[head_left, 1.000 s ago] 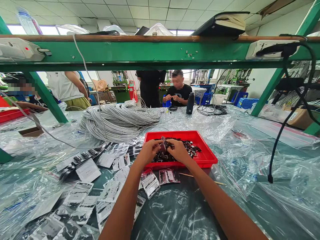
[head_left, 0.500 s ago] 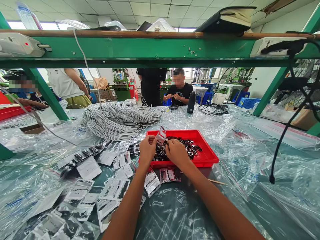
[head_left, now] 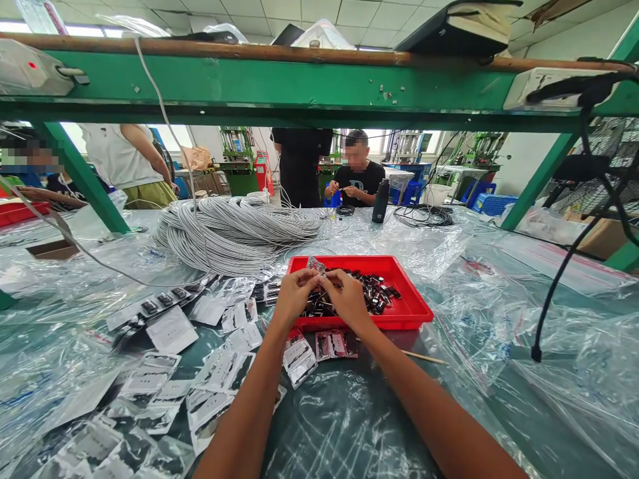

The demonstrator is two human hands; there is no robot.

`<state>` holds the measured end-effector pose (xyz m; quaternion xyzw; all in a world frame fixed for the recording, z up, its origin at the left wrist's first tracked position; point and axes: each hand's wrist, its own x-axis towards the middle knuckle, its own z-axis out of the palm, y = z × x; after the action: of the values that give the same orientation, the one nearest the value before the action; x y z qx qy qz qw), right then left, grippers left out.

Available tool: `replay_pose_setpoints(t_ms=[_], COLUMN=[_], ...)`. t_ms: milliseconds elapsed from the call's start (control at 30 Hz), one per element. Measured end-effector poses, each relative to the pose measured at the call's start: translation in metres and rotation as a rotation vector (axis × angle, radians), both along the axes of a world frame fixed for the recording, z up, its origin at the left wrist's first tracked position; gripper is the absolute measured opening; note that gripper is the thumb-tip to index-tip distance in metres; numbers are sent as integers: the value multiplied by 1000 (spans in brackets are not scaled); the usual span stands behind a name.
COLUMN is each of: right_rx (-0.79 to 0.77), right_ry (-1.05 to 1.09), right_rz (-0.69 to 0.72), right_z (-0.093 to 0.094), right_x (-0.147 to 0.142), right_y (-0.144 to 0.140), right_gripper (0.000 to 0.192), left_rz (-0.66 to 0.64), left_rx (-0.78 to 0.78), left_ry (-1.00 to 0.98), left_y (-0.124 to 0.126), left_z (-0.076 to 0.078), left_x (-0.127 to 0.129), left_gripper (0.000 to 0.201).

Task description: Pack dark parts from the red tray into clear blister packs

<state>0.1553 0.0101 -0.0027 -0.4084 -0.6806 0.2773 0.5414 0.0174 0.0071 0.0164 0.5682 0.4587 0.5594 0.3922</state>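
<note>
A small clear plastic bag (head_left: 315, 264) is pinched between my two hands above a red tray (head_left: 409, 315). My left hand (head_left: 294, 293) grips its left side, thumb and fingers together. Close against it, my right hand (head_left: 346, 296) has its fingertips closed on the bag's near edge. Whatever may be inside the bag is too small to make out. Many small dark, shiny pieces (head_left: 377, 293) lie heaped in the tray beneath and beside my hands. Two small filled packets, one a printed packet (head_left: 299, 359) and one a reddish packet (head_left: 337, 344), rest at the tray's near edge.
Many small bags (head_left: 214, 386) cover the table at left. Behind them lies a big coil of grey cable (head_left: 219, 233). A thin wooden stick (head_left: 424, 357) is right of my forearm. A green shelf beam (head_left: 299, 83) crosses overhead; a black cable (head_left: 554, 286) hangs at right. A person sits across, near a dark bottle (head_left: 381, 201).
The bag has been lowered and tilted from upright. My right hand has come in closer to my left, and both now meet at the bag. The camera view has shifted slightly.
</note>
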Motion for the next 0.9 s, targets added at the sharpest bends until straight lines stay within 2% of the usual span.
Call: replay_pose_setpoints(t_ms=[67, 133, 167, 267, 367, 500, 600, 667, 767, 833, 900], right_rx=[-63, -72, -57, 23, 94, 206, 209, 190, 179, 189, 220], right_ry=[41, 0, -47, -213, -312, -416, -510, -633, -787, -783, -737], right_rz=[73, 123, 126, 81, 23, 13, 72, 151, 269, 244, 142], right_z=[-1, -2, -2, 3, 20, 54, 65, 53, 8, -29, -59], right_x=[10, 18, 21, 29, 38, 52, 68, 85, 122, 148, 169], right_y=[7, 13, 16, 18, 15, -4, -29, -48, -73, -81, -84], right_gripper=[21, 13, 10, 28, 33, 25, 23, 23, 21, 24, 27], left_rz=[-64, -35, 17, 244, 406, 629, 740, 694, 591, 568, 552], left_rx=[3, 17, 23, 6, -39, -109, -168, -233, -339, -376, -394], left_ry=[135, 275, 345, 546, 693, 937, 1133, 1261, 1402, 1434, 1437], left_y=[-2, -2, -2, -1, -6, -29, -54, -70, -89, -97, -101], left_z=[4, 8, 10, 17, 30, 46, 44, 35, 17, 8, 4], left_x=[-3, -5, -6, -10, -23, -63, -107, -137, -177, -196, -208], left_gripper=[32, 24, 21, 16, 22, 37, 37, 38, 41, 48, 52])
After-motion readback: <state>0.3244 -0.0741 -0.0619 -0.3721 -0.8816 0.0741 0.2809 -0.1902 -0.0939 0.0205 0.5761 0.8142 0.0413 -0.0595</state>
